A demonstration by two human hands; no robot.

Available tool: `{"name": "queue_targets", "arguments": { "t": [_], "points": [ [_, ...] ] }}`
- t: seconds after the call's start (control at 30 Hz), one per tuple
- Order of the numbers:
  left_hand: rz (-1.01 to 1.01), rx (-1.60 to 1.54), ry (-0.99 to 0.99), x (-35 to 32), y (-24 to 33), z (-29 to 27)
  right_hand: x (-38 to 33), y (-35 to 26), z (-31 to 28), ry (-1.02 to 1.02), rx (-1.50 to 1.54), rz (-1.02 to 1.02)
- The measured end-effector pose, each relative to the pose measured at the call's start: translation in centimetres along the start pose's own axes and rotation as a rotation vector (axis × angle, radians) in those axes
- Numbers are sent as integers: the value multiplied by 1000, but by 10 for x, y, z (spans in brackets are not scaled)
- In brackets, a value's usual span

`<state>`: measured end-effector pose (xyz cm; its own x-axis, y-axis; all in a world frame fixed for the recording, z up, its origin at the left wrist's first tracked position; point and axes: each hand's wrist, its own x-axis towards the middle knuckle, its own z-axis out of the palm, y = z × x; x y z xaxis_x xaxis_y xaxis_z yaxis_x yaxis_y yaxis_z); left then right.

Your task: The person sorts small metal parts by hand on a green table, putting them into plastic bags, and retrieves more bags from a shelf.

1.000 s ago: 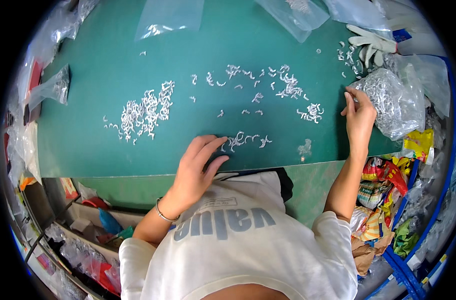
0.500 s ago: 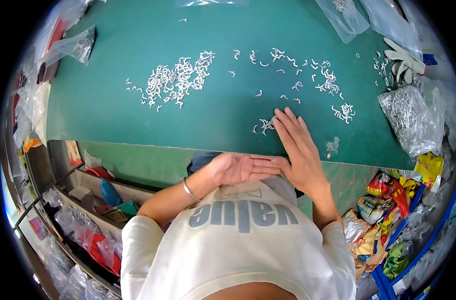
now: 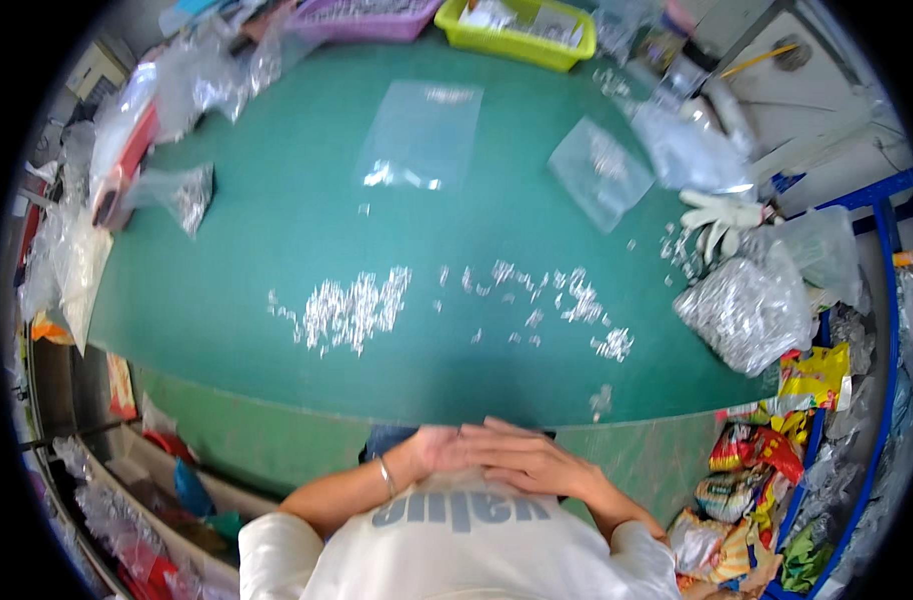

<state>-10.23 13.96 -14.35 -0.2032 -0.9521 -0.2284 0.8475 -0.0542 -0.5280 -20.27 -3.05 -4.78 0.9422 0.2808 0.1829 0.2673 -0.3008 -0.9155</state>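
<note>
At the table's near edge my right hand (image 3: 532, 462) lies across my left hand (image 3: 439, 450), its fingers stretched out and pressed over the left palm. My left fingers are mostly hidden beneath it, and anything between the two hands is out of sight. Beyond them on the green table (image 3: 227, 330) lies a wide heap of small curved silvery metal pieces (image 3: 357, 308). Smaller clusters of the same pieces (image 3: 582, 298) are scattered to the right, with a little pile (image 3: 614, 344) nearest the edge.
A bulging clear bag of metal pieces (image 3: 747, 315) and a white glove (image 3: 722, 215) lie at right. Flat clear bags (image 3: 422, 140) are farther back, before a yellow-green basket (image 3: 517, 45) and a purple basket (image 3: 372, 25). Colourful packets (image 3: 757, 450) fill a blue rack below right.
The view has tipped up, showing the table's far side. My right hand has drawn back from the table onto my left hand. The small cluster beside its fingertips is gone from the tabletop.
</note>
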Motion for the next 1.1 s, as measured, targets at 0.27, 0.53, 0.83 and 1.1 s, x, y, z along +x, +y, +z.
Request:
{"name": "queue_targets", "arguments": {
  "t": [0.27,0.53,0.83,1.1],
  "points": [
    [290,820,892,-58,-13,29,19,-5,-92,532,-365,220],
    [375,975,604,-99,-16,119,53,54,-187,757,-1026,331],
    [245,1020,429,26,11,195,59,99,-206,802,-1268,229],
    [523,752,289,136,24,223,59,91,-203,858,-1147,119]
  ]
}}
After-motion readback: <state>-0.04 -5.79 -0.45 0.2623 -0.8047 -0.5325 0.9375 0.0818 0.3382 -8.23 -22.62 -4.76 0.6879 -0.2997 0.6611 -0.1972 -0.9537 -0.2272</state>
